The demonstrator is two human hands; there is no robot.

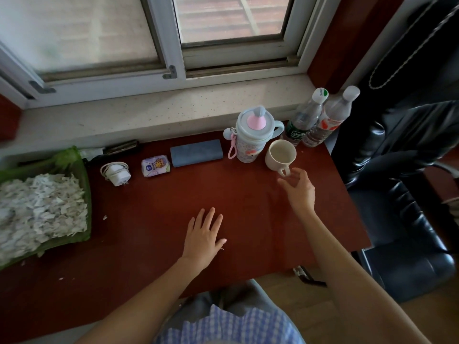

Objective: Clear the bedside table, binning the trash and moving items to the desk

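So we're at the red desk (223,194) under the window; the cream mug (280,154) is standing upright near the back right, just in front of the kids' sippy bottle (250,135) and beside the two plastic water bottles (315,120); our right hand (298,188) is just at the mug's handle, fingers loosely curled and parted, not gripping anything as far as we can tell, though the fingertips look like they might be brushing the handle loop; our left hand (205,235) is flat on the desk with fingers spread, holding nothing; further along the back row we've got a blue case (196,153), a tissue pack (156,167) and a white charger (116,172), and a green tray of shredded paper (44,204) sits off to the left; handling-wise, our guess is the mug's ceramic, so stiff, a bit weighty and chippy if it knocks the bottle next to it; looks empty, so no spill worry; the handle's the obvious place to grab, or wrap round the body, since the glaze could be slick; the bottles would be way lighter and squashier.
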